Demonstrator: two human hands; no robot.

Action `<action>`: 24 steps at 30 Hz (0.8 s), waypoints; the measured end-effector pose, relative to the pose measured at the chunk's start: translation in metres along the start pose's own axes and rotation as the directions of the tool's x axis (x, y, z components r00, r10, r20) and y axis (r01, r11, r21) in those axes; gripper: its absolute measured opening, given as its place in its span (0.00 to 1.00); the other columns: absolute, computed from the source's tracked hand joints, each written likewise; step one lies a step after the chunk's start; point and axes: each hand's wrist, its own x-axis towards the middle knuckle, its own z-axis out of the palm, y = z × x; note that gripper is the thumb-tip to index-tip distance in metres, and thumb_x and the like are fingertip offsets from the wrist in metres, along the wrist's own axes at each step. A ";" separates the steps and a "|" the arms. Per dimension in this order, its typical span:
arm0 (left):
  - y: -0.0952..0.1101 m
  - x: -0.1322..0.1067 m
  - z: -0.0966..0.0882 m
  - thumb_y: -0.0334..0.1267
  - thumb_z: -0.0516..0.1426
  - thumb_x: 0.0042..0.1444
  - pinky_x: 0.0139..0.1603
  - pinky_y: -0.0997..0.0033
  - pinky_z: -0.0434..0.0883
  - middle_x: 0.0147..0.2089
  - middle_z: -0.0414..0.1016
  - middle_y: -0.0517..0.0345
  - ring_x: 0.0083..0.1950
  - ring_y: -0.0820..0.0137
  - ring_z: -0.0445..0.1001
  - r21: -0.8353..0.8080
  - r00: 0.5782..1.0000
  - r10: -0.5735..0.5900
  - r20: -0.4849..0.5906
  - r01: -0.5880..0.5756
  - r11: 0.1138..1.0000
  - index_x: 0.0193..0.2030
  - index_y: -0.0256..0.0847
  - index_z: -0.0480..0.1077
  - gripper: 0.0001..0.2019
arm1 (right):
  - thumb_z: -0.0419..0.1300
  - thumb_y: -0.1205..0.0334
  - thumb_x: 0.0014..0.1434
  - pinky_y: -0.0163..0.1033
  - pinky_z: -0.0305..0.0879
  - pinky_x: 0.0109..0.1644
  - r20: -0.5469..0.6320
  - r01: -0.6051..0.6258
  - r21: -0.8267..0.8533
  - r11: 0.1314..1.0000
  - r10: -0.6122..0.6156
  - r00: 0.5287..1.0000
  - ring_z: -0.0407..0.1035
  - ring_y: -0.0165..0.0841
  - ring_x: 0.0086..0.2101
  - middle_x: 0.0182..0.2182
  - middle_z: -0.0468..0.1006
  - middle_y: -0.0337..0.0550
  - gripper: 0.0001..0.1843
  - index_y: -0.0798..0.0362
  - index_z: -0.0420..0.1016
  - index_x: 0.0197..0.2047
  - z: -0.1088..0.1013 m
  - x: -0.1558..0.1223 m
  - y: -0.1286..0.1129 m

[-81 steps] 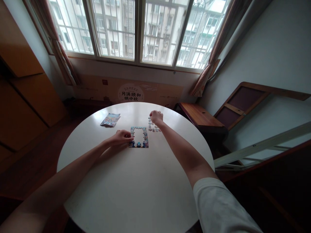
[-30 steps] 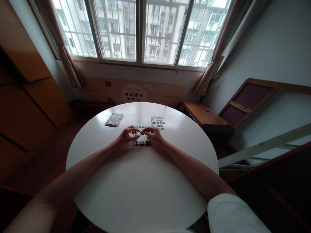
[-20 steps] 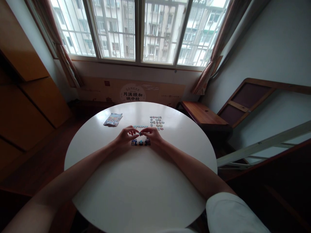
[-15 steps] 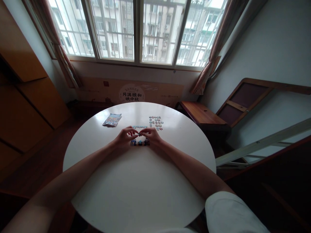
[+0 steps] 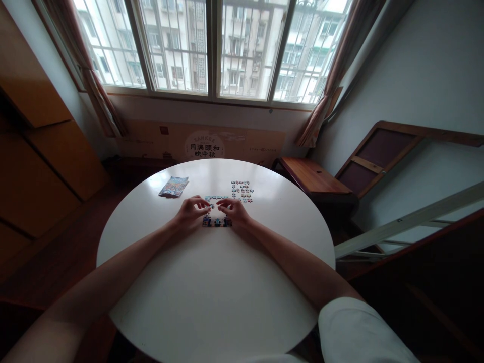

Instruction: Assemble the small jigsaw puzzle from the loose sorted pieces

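Note:
A partly built jigsaw puzzle (image 5: 217, 222), a colourful rectangular border with a bare middle, lies on the round white table (image 5: 212, 292). My left hand (image 5: 190, 213) rests at its left side and my right hand (image 5: 235, 212) at its right side. Both have fingers curled into a pinch over the border's upper half, the fingertips a small gap apart. Whatever the fingertips hold is too small to make out. Loose puzzle pieces (image 5: 242, 190) lie spread just beyond my right hand.
A small printed packet (image 5: 173, 186) lies at the table's far left. A wooden bench (image 5: 313, 182) and leaning wooden frames (image 5: 381, 156) stand to the right. Wooden cabinets (image 5: 34, 166) line the left wall. A barred window (image 5: 212, 45) is ahead.
My right hand came back from the loose pieces and met my left hand over the border, pinching a small piece together. The fingertips have now drawn slightly apart.

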 end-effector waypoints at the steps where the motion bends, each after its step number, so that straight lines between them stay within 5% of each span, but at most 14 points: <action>1: 0.000 0.000 0.000 0.44 0.62 0.48 0.32 0.72 0.68 0.30 0.71 0.57 0.31 0.72 0.70 0.006 1.000 -0.008 -0.007 0.008 1.000 0.33 0.39 0.77 0.10 | 0.62 0.62 0.53 0.34 0.65 0.35 0.008 0.012 -0.011 1.000 -0.012 1.000 0.72 0.31 0.31 0.31 0.80 0.44 0.11 0.55 0.79 0.39 0.000 0.000 0.000; 13: 0.000 0.000 0.000 0.45 0.62 0.49 0.31 0.72 0.68 0.30 0.71 0.57 0.30 0.72 0.70 0.002 1.000 0.006 0.003 -0.006 1.000 0.32 0.39 0.77 0.11 | 0.60 0.63 0.55 0.36 0.64 0.39 0.084 0.102 -0.133 0.986 -0.092 0.992 0.71 0.33 0.35 0.36 0.81 0.43 0.09 0.50 0.81 0.39 0.000 -0.005 -0.010; 24: 0.000 -0.001 0.001 0.43 0.61 0.51 0.32 0.72 0.69 0.30 0.71 0.57 0.30 0.72 0.70 0.026 0.998 0.060 -0.025 -0.060 0.998 0.35 0.39 0.76 0.10 | 0.59 0.67 0.54 0.33 0.64 0.35 0.082 0.107 -0.065 0.992 -0.101 0.991 0.72 0.32 0.34 0.34 0.81 0.43 0.14 0.51 0.79 0.44 0.000 -0.003 -0.012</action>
